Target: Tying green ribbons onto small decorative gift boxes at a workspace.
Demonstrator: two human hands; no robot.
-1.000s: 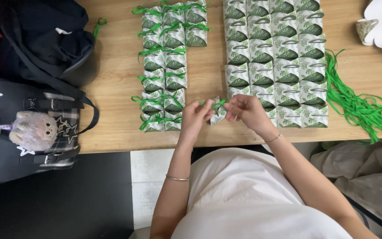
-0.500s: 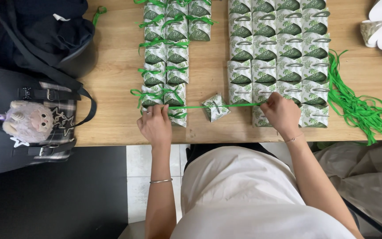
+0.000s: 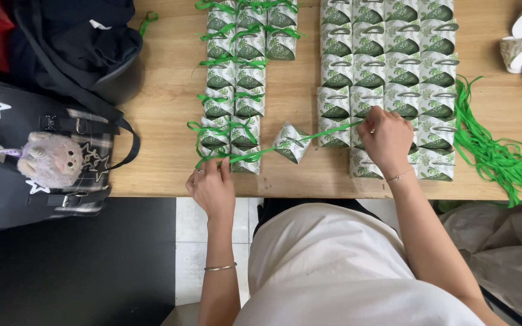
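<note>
A light wooden table [image 3: 152, 121] is filling the upper view under even light. Below its edge, pale floor tiles [image 3: 191, 241] are showing beside a black surface [image 3: 74, 265].

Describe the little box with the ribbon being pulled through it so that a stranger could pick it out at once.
Start at the wooden table and find the gap between the ribbon-tied boxes and the untied boxes. The small green-and-white leaf-print box sits alone there, near the table's front edge. Unlike its neighbours it is tilted, strung on a taut green ribbon between the left hand and right hand.
</note>
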